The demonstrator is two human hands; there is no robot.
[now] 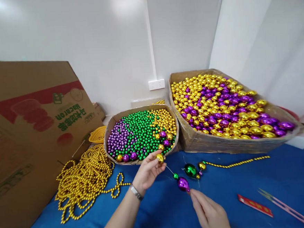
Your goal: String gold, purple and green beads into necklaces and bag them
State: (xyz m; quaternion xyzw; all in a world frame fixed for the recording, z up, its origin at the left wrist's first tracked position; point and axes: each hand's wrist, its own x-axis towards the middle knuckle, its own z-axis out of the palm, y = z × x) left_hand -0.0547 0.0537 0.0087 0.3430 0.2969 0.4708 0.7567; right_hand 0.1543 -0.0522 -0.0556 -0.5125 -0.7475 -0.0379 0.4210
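Observation:
My left hand pinches a gold bead at the tip of a thin needle, just in front of the small box of beads. A small green bead and a purple oval bead sit further down the needle. My right hand pinches the strand right below the purple bead. A large green bead and a gold bead lie on the blue cloth, joined to a gold bead string running right.
A big box of gold and purple balls stands at the back right. A pile of gold bead chains lies left, beside a leaning cardboard sheet. A red strip and pink snips lie front right.

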